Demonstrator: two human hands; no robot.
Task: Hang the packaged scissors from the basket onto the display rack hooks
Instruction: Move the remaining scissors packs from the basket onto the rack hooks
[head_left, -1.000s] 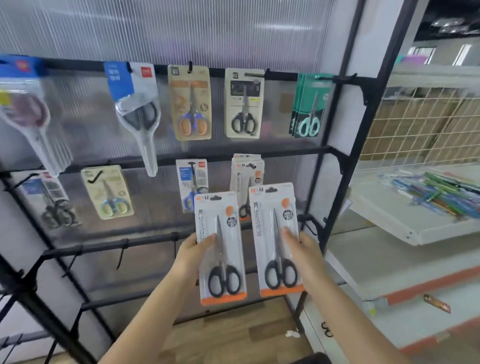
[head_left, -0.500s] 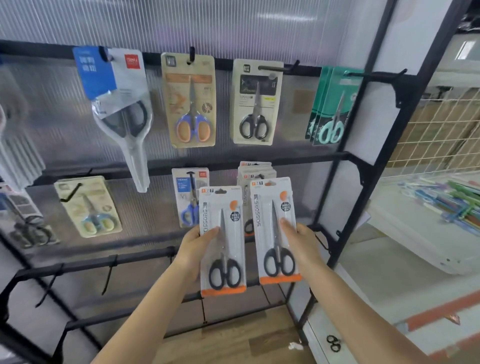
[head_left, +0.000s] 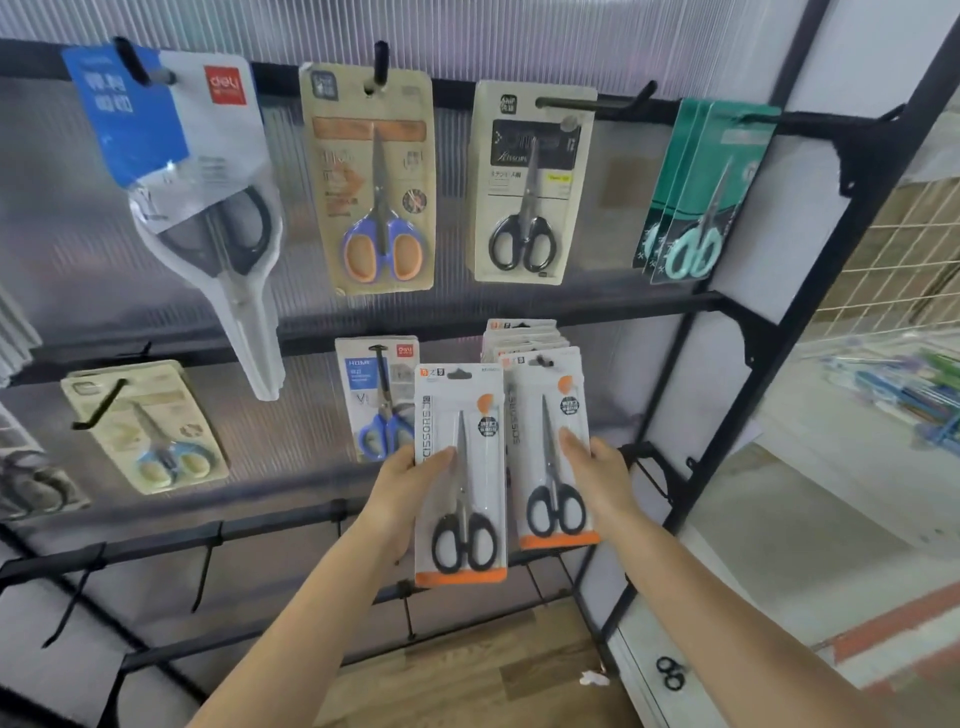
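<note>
I have a packaged pair of scissors in each of my hands, both raised in front of the black display rack (head_left: 737, 332). My left hand (head_left: 405, 491) grips the left scissors pack (head_left: 460, 473) by its left edge, thumb laid across the front of the white card, fingers behind it. My right hand (head_left: 597, 475) grips the right scissors pack (head_left: 551, 447) by its right edge in the same way. Both packs stand upright, black handles down, an orange strip along the bottom, and they sit side by side, edges nearly touching. The right pack is held higher, its top right in front of a stack of matching packs (head_left: 522, 338) hanging on the middle rail; I cannot tell whether its hole is on the hook. Just left of my packs hangs a blue-handled scissors pack (head_left: 376, 395). On the top rail hang an orange-and-blue pair (head_left: 376, 176), a black-handled pair (head_left: 527, 182) and teal packs (head_left: 701, 192).
</note>
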